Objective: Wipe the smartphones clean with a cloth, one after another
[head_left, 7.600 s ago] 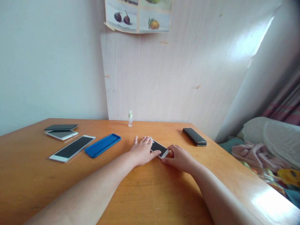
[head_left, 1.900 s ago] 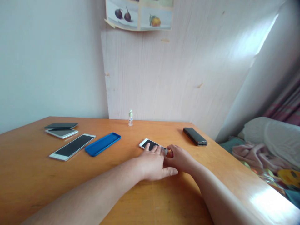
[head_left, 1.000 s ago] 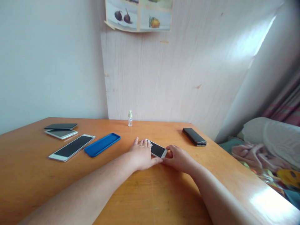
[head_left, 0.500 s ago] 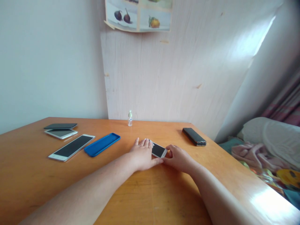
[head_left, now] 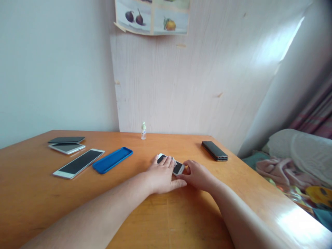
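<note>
A white smartphone (head_left: 178, 168) with a dark screen lies face up on the table, tilted away to the left. My left hand (head_left: 163, 176) rests flat across its screen, fingers stretched out and thumb pointing right. Under those fingertips a small crumpled white piece (head_left: 174, 161), like a tissue or wipe, shows in part. At the phone's near right end, my right hand (head_left: 197, 175) is closed, gripping the edge between thumb and fingers. To the left of my left hand lies an empty blue phone case (head_left: 113, 160).
More phones lie at left: a larger white phone (head_left: 79, 163), another white one (head_left: 66, 148) and a dark one (head_left: 66, 139) overlapping it. A small clear spray bottle (head_left: 143, 131) stands near the wall. A black phone-like stack (head_left: 214, 150) lies right on the wooden table (head_left: 166, 221).
My left hand has slid a little right and nearer along the phone, with the white piece under its fingers. The phone's far end now shows. My right hand stays at its edge.
</note>
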Motion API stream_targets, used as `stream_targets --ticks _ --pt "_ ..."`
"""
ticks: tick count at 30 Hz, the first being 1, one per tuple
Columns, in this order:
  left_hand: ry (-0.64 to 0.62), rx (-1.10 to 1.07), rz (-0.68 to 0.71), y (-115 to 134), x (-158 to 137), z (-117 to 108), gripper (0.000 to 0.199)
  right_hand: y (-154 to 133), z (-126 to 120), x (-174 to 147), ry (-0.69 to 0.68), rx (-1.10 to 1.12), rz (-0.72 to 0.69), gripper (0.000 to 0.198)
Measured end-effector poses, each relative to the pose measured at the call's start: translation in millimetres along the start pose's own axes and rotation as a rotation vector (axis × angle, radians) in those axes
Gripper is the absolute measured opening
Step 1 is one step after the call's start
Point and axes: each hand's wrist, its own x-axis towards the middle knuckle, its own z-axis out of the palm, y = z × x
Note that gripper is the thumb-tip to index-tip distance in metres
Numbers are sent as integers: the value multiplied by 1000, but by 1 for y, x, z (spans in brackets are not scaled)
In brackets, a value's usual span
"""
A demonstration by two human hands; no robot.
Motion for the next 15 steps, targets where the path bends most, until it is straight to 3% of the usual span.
stream_targets --ticks 5,7,12,15 --pt "19 46 -156 -18 4 1 107 -1 -1 -1 -7 3 0 49" --pt "21 46 -117 -9 1 3 108 -1 0 0 -4 -2 2 46" --pt "11 -11 155 18 -5 7 101 -1 1 1 -8 -13 -8 35" --pt "34 -19 119 8 -2 5 98 -2 -1 1 -6 -1 -10 40"
